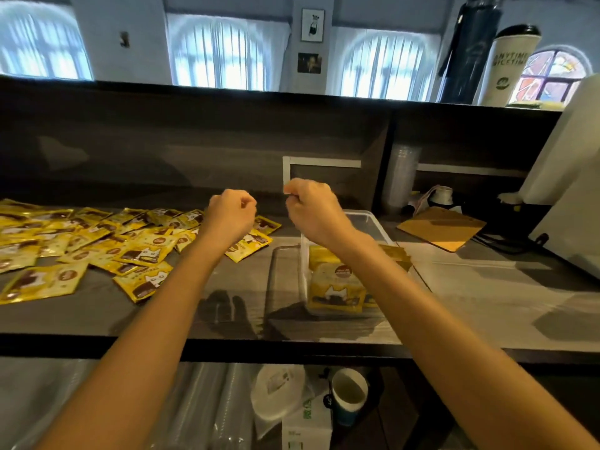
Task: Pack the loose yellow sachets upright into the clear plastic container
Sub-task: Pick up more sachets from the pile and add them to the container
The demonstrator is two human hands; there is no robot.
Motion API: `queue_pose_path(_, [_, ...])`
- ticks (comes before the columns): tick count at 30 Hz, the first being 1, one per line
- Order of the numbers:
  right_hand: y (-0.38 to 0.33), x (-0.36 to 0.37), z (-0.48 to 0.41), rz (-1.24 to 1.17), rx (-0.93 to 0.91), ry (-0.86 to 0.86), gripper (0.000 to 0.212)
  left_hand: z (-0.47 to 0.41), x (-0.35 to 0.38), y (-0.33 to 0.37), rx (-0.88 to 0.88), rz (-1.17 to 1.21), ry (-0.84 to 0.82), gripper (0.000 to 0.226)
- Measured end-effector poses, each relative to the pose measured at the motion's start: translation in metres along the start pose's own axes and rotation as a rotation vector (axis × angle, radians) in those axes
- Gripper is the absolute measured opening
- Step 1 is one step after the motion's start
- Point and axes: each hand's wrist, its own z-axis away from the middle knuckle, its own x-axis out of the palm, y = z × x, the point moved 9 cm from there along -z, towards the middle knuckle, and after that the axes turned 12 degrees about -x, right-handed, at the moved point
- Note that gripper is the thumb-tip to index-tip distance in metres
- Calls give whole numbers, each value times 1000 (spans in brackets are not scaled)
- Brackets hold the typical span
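Both hands hover over a dark counter (194, 316), fingers curled shut: left hand (231, 213) above the far-right edge of loose yellow sachets (97, 245) spread left; right hand (313, 206) over the clear container (337, 280) (sachets upright inside), whether it pinches anything is unclear. A clipboard (441, 228) lies far right; bare counter between the pile and container.

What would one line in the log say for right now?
left hand: fist, empty | right hand: fist above clear container | loose sachets: on counter, left | some sachets already in container
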Motion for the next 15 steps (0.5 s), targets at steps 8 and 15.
queue_pose_path(8, [-20,161,-5,78,52,-525,37,-3,-8,-141,-349,-532,-108,33])
queue_pose_path(15, [15,195,3,183,75,-664,50,12,18,-168,-291,-585,-190,35])
